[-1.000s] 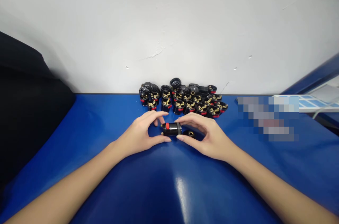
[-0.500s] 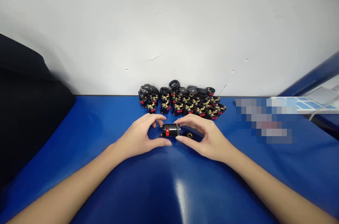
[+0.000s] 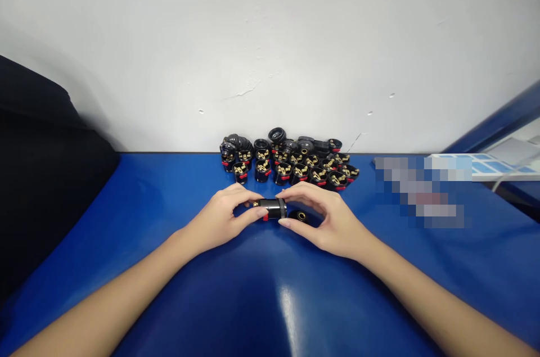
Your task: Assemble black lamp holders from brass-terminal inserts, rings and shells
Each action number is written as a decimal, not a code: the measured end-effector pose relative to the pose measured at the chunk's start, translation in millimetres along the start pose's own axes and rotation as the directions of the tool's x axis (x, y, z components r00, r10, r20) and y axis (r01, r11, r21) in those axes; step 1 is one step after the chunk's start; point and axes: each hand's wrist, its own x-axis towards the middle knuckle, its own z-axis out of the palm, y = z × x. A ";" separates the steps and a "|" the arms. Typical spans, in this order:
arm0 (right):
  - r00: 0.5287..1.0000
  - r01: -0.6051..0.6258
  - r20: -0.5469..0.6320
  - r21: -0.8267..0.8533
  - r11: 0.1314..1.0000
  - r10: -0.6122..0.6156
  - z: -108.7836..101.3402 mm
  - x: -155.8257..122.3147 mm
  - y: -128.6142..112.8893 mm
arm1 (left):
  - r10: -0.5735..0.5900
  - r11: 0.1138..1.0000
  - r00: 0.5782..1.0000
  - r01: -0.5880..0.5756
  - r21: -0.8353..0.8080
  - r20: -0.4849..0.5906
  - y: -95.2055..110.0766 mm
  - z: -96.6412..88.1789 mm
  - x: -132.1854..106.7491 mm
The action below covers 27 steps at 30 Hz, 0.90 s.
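- Black cylinder (image 3: 273, 208) is on its side near the cluster of black cups (image 3: 283, 176), on the person's side of it and a little left of its middle; from where I stand I cannot tell whether it touches the desk (image 3: 270, 301).
- Brass prongs (image 3: 255, 204) show at its left end, a red tab (image 3: 265, 218) at its lower edge, and a grey ring (image 3: 282, 208) goes around it close to the right end.
- The left hand (image 3: 221, 213) is in front of the cluster's left edge, its thumb and fingers drawn close together around the prong end, with the thumb across the near face.
- The right hand (image 3: 331, 216) is in front of the cluster's right half, its thumb and fingers curved wide in an arch, tips set on either side of the grey-ringed end; how firmly they press I cannot see.
- A small black piece with a brass eyelet (image 3: 301, 216) sits under that arch, in front of the cluster and just beside the cylinder's right end.
- In the cluster, most cups stand with brass contacts facing up and red tabs showing.
- At the cluster's rear left is a ribbed black part (image 3: 238, 143).
- The white wall (image 3: 253, 53) rises behind the cluster.
- Well left of the cluster hangs dark cloth (image 3: 46, 177).
- Well right of it is a pixelated patch (image 3: 415, 185), its contents hidden, beside a blue-and-white panel (image 3: 502, 165).
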 end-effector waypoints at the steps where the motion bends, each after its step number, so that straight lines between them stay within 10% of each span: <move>1: 1.000 -0.001 0.005 -0.005 1.000 0.001 -0.1 -0.2 -0.1 | -0.009 1.000 1.000 0.009 -0.018 0.005 0.7 -0.2 0.6; 27: 0.999 -0.052 -0.013 0.044 0.998 0.052 0.2 0.0 -9.6 | 0.192 0.980 0.975 -0.184 0.080 -0.111 10.8 -2.6 0.6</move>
